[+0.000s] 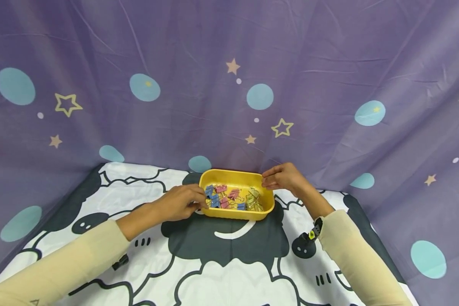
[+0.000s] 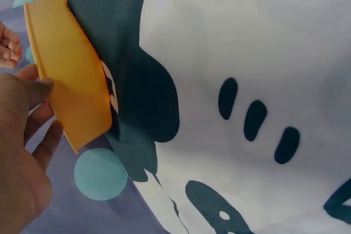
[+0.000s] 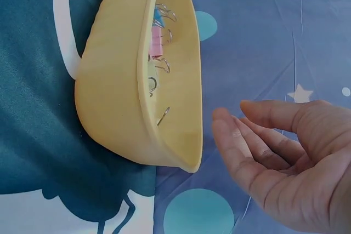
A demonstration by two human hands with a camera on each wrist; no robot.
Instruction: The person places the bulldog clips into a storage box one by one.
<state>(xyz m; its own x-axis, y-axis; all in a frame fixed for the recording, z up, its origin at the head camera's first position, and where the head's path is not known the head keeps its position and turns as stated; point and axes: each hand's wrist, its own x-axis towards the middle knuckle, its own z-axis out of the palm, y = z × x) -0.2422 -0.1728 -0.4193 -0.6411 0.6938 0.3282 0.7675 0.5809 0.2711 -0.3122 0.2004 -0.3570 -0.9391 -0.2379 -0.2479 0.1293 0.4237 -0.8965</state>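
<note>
A yellow plastic tray (image 1: 235,214) stands at the back of the sheep-print cloth. Inside lie several binder clips: blue clips (image 1: 215,200), pink clips (image 1: 234,194) and yellowish clips (image 1: 253,200), with metal wire handles. My left hand (image 1: 181,203) is at the tray's left end, and in the left wrist view its fingertips (image 2: 43,87) pinch the rim. Beyond the tray's right end hovers my right hand (image 1: 284,177). In the right wrist view its fingers (image 3: 236,141) are loosely bent, apart from the tray wall, with nothing between them.
A purple curtain (image 1: 199,85) with stars and blue dots hangs directly behind the tray and along both sides. The black and white cloth (image 1: 229,284) covers the table in front. A dark band with a yellow piece (image 1: 312,234) shows at the right wrist.
</note>
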